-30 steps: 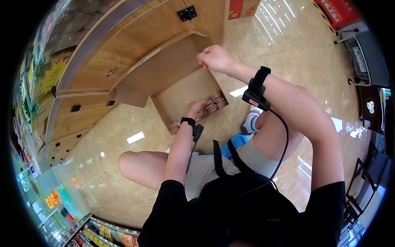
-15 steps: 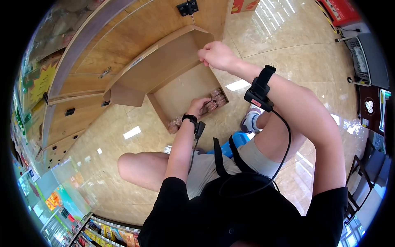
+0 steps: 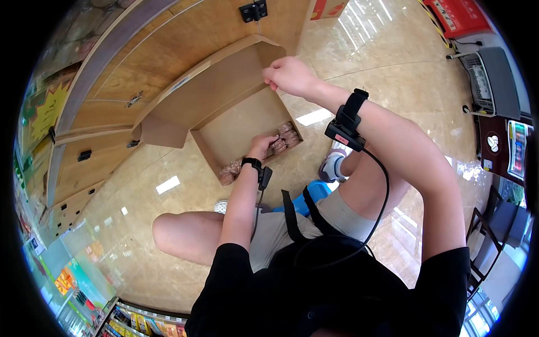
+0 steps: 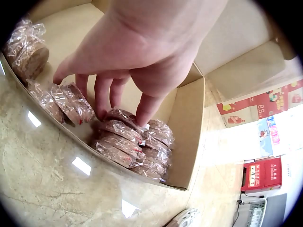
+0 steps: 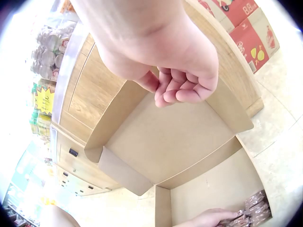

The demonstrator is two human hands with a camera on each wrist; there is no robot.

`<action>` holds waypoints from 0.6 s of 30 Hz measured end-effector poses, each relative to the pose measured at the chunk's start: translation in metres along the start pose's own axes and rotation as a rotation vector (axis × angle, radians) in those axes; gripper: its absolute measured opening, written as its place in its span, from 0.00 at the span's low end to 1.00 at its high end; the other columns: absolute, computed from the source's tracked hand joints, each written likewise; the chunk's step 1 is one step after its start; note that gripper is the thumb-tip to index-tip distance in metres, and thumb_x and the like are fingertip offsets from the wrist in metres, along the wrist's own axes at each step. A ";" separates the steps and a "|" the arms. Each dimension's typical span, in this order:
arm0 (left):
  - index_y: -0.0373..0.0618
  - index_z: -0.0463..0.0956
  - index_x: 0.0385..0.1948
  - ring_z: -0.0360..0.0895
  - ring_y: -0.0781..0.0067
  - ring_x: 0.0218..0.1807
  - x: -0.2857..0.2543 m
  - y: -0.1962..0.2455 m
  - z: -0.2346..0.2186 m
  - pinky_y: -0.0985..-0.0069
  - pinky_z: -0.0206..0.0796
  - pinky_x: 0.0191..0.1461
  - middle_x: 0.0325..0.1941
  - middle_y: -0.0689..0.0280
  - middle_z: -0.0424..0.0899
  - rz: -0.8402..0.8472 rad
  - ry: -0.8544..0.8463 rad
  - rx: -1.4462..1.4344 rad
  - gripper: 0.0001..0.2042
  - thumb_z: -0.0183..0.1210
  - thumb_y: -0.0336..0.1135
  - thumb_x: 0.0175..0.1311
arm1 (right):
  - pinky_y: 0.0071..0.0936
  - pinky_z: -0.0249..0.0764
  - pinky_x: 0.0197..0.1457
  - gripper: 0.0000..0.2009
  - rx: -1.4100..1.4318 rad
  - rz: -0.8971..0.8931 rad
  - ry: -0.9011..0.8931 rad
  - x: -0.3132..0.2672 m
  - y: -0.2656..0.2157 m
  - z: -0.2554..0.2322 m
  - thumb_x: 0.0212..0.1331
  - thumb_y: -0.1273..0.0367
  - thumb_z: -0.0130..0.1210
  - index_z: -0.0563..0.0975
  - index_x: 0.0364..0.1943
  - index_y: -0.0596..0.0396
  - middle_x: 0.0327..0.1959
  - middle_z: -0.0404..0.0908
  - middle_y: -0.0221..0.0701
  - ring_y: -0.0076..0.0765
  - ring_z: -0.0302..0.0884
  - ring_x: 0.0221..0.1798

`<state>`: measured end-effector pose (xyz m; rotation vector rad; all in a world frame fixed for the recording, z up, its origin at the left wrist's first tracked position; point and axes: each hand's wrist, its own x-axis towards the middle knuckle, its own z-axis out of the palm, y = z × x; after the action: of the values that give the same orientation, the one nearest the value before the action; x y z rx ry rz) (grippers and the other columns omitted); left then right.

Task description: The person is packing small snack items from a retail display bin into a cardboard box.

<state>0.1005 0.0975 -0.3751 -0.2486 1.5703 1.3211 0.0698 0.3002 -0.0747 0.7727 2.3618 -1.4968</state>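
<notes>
In the head view my left hand (image 3: 260, 146) reaches into a shallow open cardboard box (image 3: 205, 151). Its thumb and fingers pinch the top of a clear-wrapped brown disc (image 4: 124, 116), seen in the left wrist view. More wrapped discs (image 4: 156, 146) stand packed at that end of the box, and others (image 4: 61, 101) lean along the near wall. My right hand (image 5: 175, 61) is raised in front of the box's upright lid (image 5: 165, 132). The fingers of that hand are curled in, with nothing visible between them.
A wooden cabinet (image 3: 191, 50) stands right behind the lid. On the tiled floor, a blue plastic piece (image 3: 317, 192) lies below my lap, near a shoe (image 3: 334, 163). A red carton (image 5: 253, 45) stands beyond the cabinet. To the right is a grey basket cart (image 3: 488, 84).
The head view has shifted slightly, moving the scene left. My left hand stays at the wrapped discs in the box, and my right hand stays raised, curled, by the lid.
</notes>
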 end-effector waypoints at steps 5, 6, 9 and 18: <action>0.41 0.81 0.27 0.57 0.82 0.13 -0.012 0.013 0.000 0.78 0.42 0.15 0.19 0.72 0.76 -0.080 0.002 0.009 0.09 0.66 0.36 0.50 | 0.28 0.73 0.44 0.14 0.012 0.011 0.000 0.001 -0.001 0.000 0.51 0.61 0.49 0.80 0.25 0.57 0.25 0.82 0.33 0.33 0.80 0.34; 0.41 0.81 0.27 0.56 0.82 0.12 -0.017 0.018 0.001 0.79 0.42 0.15 0.19 0.72 0.75 -0.077 0.000 0.000 0.09 0.66 0.36 0.50 | 0.28 0.73 0.43 0.14 0.011 0.013 -0.001 0.000 -0.003 0.001 0.51 0.61 0.49 0.80 0.25 0.57 0.25 0.82 0.33 0.33 0.80 0.33; 0.43 0.81 0.27 0.59 0.81 0.14 -0.028 0.028 0.004 0.79 0.45 0.17 0.20 0.73 0.76 -0.091 -0.007 0.025 0.09 0.66 0.37 0.51 | 0.28 0.73 0.43 0.14 0.019 -0.006 0.001 -0.002 -0.005 0.000 0.51 0.60 0.49 0.79 0.25 0.57 0.24 0.82 0.32 0.33 0.80 0.33; 0.46 0.81 0.38 0.73 0.78 0.47 -0.010 0.016 -0.022 0.73 0.59 0.46 0.41 0.69 0.82 -0.128 -0.040 0.171 0.14 0.64 0.43 0.53 | 0.29 0.73 0.41 0.14 0.015 -0.027 0.006 0.000 -0.006 -0.002 0.50 0.61 0.50 0.79 0.24 0.56 0.23 0.82 0.32 0.32 0.80 0.32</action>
<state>0.0818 0.0812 -0.3605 -0.2113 1.5958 1.0804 0.0670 0.3002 -0.0688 0.7531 2.3774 -1.5271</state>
